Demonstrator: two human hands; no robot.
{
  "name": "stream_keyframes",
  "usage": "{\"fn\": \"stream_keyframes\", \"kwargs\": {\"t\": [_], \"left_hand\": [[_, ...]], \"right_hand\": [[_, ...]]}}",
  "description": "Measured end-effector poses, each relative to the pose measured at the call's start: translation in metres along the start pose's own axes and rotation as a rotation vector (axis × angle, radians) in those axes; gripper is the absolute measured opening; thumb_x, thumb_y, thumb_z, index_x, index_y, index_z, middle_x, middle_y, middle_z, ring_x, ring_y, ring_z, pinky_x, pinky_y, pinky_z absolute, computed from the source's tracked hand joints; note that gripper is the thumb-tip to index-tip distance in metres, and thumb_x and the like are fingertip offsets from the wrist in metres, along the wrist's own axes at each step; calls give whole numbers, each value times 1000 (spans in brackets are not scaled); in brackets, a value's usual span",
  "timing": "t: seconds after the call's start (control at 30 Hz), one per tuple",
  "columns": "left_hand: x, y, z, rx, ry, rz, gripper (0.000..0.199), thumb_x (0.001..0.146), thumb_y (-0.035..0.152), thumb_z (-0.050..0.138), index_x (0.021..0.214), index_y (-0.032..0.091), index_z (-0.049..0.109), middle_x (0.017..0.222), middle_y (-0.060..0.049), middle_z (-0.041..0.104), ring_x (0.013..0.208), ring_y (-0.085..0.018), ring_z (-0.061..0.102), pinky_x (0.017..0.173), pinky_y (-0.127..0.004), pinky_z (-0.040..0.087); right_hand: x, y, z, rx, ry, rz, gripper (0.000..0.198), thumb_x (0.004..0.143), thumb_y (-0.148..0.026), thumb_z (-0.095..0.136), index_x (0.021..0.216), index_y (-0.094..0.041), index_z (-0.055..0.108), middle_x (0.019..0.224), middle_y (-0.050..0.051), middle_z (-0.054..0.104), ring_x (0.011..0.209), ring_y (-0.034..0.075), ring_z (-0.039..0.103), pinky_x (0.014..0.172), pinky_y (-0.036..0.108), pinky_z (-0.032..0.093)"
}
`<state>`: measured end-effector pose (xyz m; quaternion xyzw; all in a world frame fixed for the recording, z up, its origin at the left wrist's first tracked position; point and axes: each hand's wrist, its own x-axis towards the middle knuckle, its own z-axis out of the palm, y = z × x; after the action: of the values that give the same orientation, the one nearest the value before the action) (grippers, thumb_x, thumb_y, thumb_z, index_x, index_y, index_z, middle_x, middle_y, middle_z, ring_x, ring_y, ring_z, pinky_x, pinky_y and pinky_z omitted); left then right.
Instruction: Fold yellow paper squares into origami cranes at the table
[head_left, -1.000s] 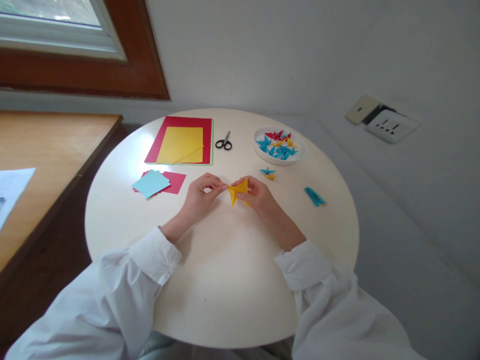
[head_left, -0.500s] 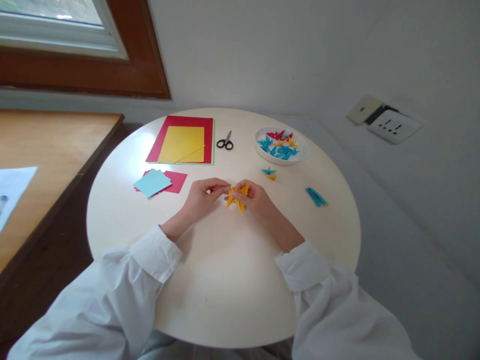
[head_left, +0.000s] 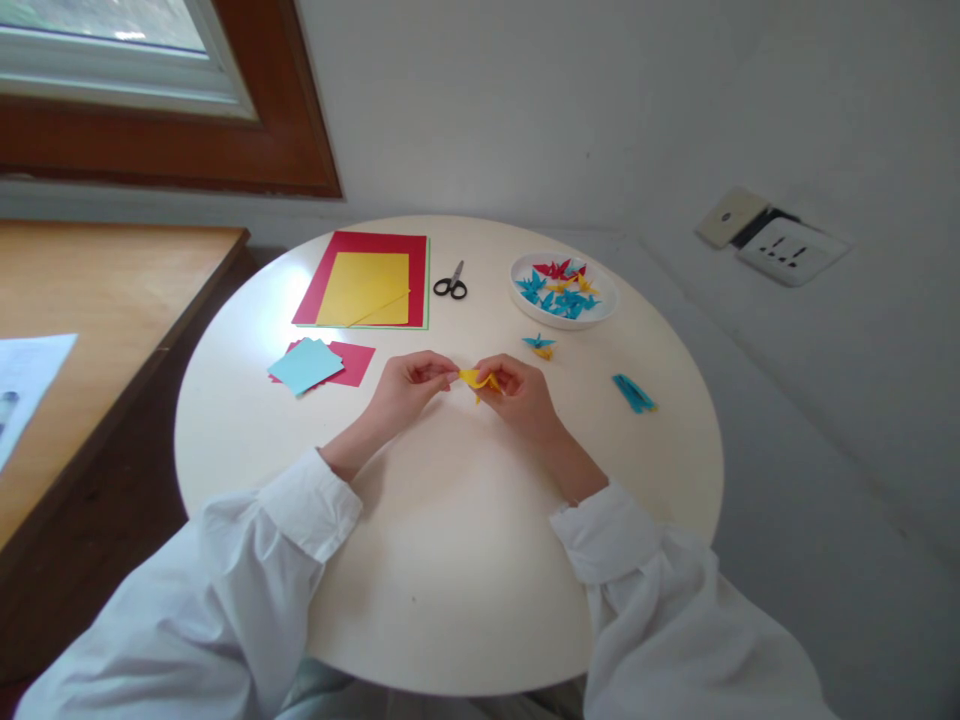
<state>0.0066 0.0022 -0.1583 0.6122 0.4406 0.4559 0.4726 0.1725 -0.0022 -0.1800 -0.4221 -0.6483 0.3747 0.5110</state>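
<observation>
Between my two hands, over the middle of the round white table point(head_left: 450, 560), is a yellow origami paper crane point(head_left: 472, 378). My left hand point(head_left: 411, 388) pinches its left tip between thumb and fingers. On the other side my right hand point(head_left: 521, 395) grips the crane's body, and its fingers cover part of the folded paper. Just beyond the right hand lie small blue and yellow cranes point(head_left: 538, 346). Farther back, a white dish point(head_left: 566, 322) holds several red, yellow and blue cranes point(head_left: 568, 303).
Black-handled scissors point(head_left: 451, 284) lie near the back, beside stacked red and yellow sheets point(head_left: 367, 290). Light-blue paper squares point(head_left: 306, 366) rest on pink ones point(head_left: 354, 364) at the left. Folded blue strips point(head_left: 634, 393) lie at the right. A wooden desk point(head_left: 112, 290) stands to the left.
The yellow crane has turned in my hands; its points no longer spread toward me, and it looks narrower. My right hand has shifted its grip around it. The other things have stayed put.
</observation>
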Motion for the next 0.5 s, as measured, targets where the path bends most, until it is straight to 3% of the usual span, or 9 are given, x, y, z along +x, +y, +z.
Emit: {"fn": "stream_keyframes", "kwargs": {"t": [0.23, 0.5], "left_hand": [[1, -3, -2, 79, 8, 58, 6, 67, 21, 63, 68, 16, 67, 67, -3, 68, 62, -14, 59, 60, -26, 46], [0, -1, -1, 34, 40, 66, 9, 67, 25, 65, 66, 16, 66, 65, -3, 67, 62, -14, 60, 61, -27, 48]], "right_hand": [[-2, -4, 1, -66, 18, -81, 17, 67, -29, 70, 70, -21, 55, 75, 1, 58, 72, 15, 55, 70, 31, 45], [-4, -2, 3, -26, 59, -74, 19, 70, -35, 69, 68, -21, 56, 78, 1, 59, 74, 15, 56, 71, 31, 47]]}}
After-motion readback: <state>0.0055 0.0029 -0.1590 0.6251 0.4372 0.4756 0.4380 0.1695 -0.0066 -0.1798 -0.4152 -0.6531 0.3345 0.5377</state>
